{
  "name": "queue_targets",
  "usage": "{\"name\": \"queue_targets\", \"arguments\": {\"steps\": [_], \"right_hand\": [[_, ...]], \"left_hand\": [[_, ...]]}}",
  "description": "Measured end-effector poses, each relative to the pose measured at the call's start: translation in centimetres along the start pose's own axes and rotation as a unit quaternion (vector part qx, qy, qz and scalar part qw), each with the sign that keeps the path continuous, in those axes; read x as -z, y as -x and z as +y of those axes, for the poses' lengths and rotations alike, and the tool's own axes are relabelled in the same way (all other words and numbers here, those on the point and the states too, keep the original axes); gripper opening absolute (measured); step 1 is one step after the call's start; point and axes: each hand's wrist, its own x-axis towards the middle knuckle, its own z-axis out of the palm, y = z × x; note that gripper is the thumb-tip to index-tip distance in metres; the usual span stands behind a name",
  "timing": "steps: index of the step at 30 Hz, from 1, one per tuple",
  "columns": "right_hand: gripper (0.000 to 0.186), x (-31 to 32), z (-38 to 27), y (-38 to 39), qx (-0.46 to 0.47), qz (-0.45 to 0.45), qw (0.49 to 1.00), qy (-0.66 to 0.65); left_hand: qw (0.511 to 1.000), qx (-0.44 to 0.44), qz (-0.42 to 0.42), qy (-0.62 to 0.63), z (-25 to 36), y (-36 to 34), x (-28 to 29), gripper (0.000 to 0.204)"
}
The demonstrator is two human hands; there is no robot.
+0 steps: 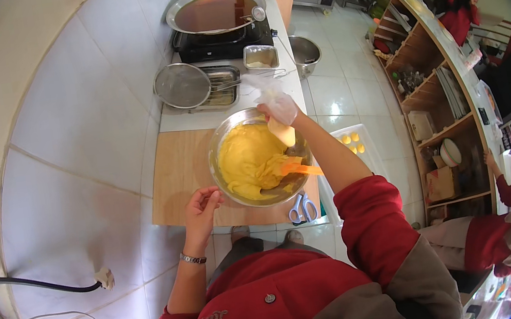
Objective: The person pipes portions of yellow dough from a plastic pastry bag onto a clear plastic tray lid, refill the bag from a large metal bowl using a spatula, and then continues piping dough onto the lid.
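A steel mixing bowl (213, 166) stands on a wooden board, holding a thick yellow mixture (248, 154). My left hand (202, 206) is closed at the bowl's near left rim, thumb and fingers together. Over the far right rim, my right hand (281, 108) is closed on a pale yellow flat scraper (282, 132), whose lower end hangs above the mixture. Thin clear plastic (266, 86) covers part of that hand; whether it is a bag or a glove I cannot tell. An orange-handled spatula (300, 168) rests in the bowl, its handle over the right rim.
Scissors (302, 208) lie at the wooden board (170, 165)'s near right corner. Behind are a strainer (182, 86), a square tin (260, 58) and a wide pan of brown liquid (207, 16) on a black stove. A white tray (369, 149) with yellow pieces sits right. A tiled wall borders the left.
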Motion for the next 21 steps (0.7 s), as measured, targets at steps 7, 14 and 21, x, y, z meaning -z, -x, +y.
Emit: {"name": "queue_targets", "arguments": {"steps": [7, 14, 21], "right_hand": [[0.025, 2.7, -7.0, 5.8, -0.034, 0.185, 0.979, -0.085], [0.030, 8.8, -4.7, 15.4, 0.028, 0.342, 0.643, -0.684], [0.031, 11.3, -3.2, 25.4, 0.017, 0.492, 0.540, -0.682]], "left_hand": [[0.996, -0.013, -0.089, -0.016, 0.5, -1.2, -0.6, 0.019], [0.835, 0.031, -0.509, -0.207, 1.5, 0.2, -7.1, 0.026], [0.789, 0.009, -0.566, -0.240, -2.1, -0.1, -10.5, 0.025]]}}
